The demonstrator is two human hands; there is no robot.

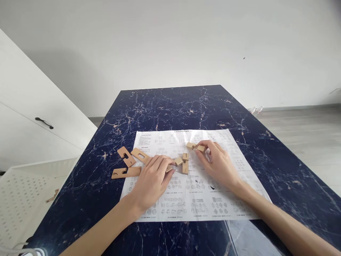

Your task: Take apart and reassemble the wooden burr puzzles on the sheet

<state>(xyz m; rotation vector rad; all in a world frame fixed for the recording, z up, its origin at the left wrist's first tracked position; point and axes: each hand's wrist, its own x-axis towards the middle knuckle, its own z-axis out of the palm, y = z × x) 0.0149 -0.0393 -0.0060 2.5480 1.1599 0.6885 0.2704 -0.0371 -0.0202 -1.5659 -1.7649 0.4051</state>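
Note:
My right hand (pixel 216 160) pinches one end of a notched wooden puzzle piece (pixel 190 145) near the sheet's upper middle. Its thumb and fingertips close on the right-hand block of that piece. My left hand (pixel 153 176) is curled low over the sheet, with a pale wooden puzzle piece (pixel 169 168) partly showing between thumb and fingers. Between the hands lies another group of notched wooden blocks (pixel 185 164), close to my left fingertips. Left of that hand are a slotted flat piece (pixel 139 155), a reddish notched piece (pixel 126 156) and a marked notched piece (pixel 126 172).
A creased white instruction sheet (pixel 197 211) with printed diagrams lies under both hands on the dark blue marbled table (pixel 165 110). Left of the table stand a white perforated basket (pixel 23 199) with a wooden piece inside and a white cabinet (pixel 39 96). A wall rises behind.

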